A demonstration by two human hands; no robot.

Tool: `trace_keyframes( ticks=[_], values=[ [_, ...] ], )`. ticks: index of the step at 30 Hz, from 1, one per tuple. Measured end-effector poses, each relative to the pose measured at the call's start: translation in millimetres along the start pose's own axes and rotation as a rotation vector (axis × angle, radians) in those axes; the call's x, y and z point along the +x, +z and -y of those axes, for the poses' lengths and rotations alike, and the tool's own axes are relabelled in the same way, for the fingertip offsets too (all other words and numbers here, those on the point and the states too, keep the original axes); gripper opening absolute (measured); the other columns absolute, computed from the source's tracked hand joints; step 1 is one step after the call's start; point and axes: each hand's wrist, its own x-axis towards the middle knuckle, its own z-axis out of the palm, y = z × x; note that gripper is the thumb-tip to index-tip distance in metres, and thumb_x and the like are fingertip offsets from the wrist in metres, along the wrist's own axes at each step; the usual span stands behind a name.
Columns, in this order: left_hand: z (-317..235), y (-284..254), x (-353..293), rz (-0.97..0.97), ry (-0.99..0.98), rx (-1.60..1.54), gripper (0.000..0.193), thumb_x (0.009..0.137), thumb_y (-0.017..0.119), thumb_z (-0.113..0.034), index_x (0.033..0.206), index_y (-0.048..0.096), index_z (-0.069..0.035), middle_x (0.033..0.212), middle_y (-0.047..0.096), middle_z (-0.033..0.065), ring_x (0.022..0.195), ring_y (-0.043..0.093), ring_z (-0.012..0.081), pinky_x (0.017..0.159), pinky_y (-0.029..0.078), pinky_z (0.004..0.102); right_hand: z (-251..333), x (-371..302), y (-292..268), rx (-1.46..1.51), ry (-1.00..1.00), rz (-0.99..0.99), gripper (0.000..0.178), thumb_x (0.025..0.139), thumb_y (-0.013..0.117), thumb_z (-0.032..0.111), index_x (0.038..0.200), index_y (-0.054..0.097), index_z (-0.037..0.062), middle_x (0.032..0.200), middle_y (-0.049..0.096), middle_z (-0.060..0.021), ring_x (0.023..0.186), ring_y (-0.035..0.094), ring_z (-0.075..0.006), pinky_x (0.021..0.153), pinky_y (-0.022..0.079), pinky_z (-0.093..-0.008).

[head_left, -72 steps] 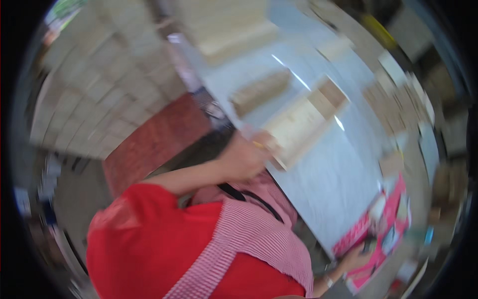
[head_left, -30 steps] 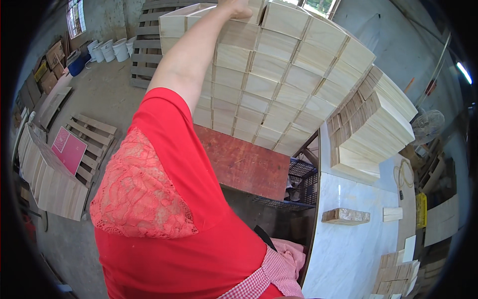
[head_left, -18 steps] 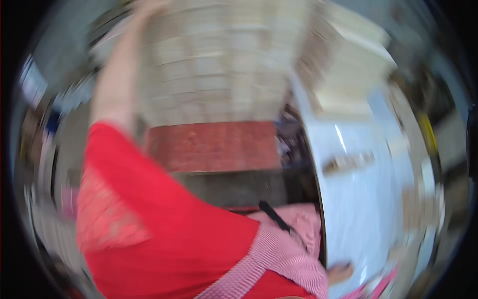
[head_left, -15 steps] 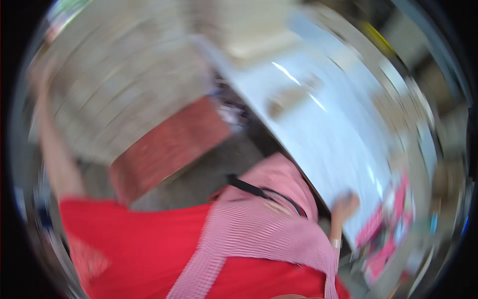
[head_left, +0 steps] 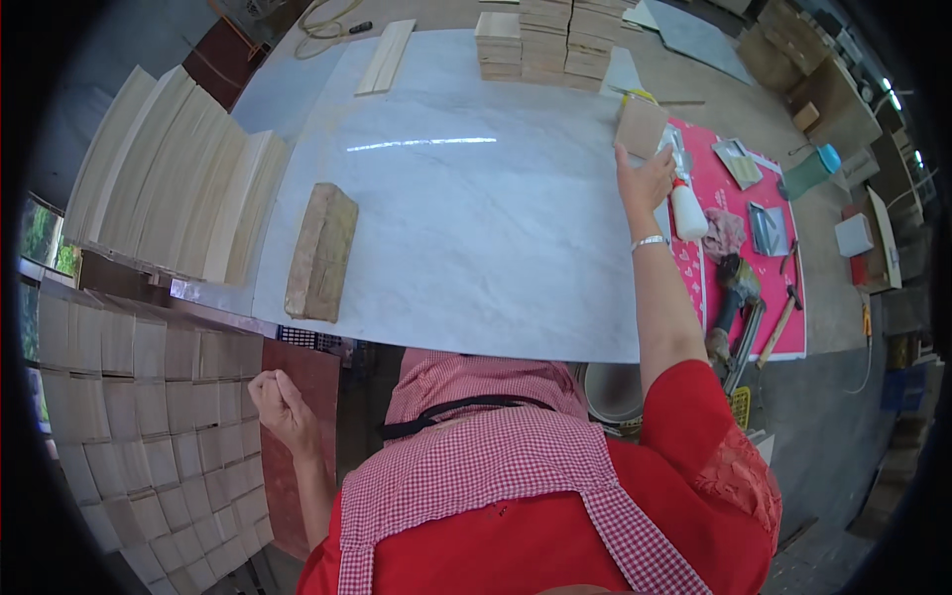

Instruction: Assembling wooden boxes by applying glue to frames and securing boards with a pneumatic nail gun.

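Note:
My right hand (head_left: 647, 181) reaches over the white marbled tabletop (head_left: 476, 248) to its right side. Its thumb and fingers grip the near edge of a square, light brown wooden block (head_left: 642, 127). Beside that hand stands a white bottle with a red top (head_left: 687, 211). My left hand (head_left: 283, 405) is closed in a fist at the left, off the table and above a reddish-brown board (head_left: 297, 466). Whatever its curled fingers may hold is hidden. A long brown wooden block (head_left: 322, 253) lies on the left part of the tabletop.
Wooden boards (head_left: 169, 178) are stacked at the left, above rows of wooden pieces (head_left: 149, 436). More wood stacks (head_left: 545, 40) stand at the far edge. Right, a pink sheet (head_left: 709, 169) carries a hammer (head_left: 781, 322), a power tool (head_left: 732, 297) and a rag (head_left: 724, 233).
The view has swung from the stacked wood to the table. My left arm has come in from far left, its hand now closed. My right hand has moved to the square block.

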Motion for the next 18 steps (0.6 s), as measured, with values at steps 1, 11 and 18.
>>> trace_keyframes(
  ticks=[1, 11, 18],
  values=[
    [-17, 2, 14, 0.066, 0.002, -0.079, 0.025, 0.1, 0.052, -0.01, 0.078, 0.055, 0.002, 0.083, 0.056, 0.0134, 0.085, 0.055, 0.0308, 0.079, 0.045, 0.0414, 1, 11, 14, -0.055, 0.043, -0.012, 0.079, 0.07, 0.08, 0.047, 0.125, 0.053, -0.0038, 0.122, 0.059, -0.0225, 0.114, 0.056, -0.0414, 0.095, 0.045, -0.0499],
    [-10, 39, 145, 0.082, 0.113, -0.055, 0.018, 0.091, 0.065, -0.018, 0.086, 0.062, -0.001, 0.086, 0.063, 0.0158, 0.086, 0.06, 0.0351, 0.075, 0.046, 0.0418, -2, 36, 49, -0.229, 0.091, 0.113, 0.1, 0.062, 0.076, 0.072, 0.122, 0.058, -0.0068, 0.118, 0.064, -0.0269, 0.109, 0.062, -0.0432, 0.094, 0.05, -0.0503],
    [103, 90, 267, 0.147, -0.053, 0.406, 0.051, 0.081, 0.077, -0.041, 0.112, 0.064, -0.002, 0.11, 0.065, 0.0177, 0.105, 0.064, 0.0354, 0.091, 0.051, 0.0445, -35, 49, 36, -0.071, 0.069, 0.13, 0.113, 0.063, 0.079, 0.07, 0.136, 0.044, -0.0095, 0.131, 0.056, -0.0285, 0.12, 0.055, -0.0419, 0.103, 0.045, -0.0467]
  ],
)
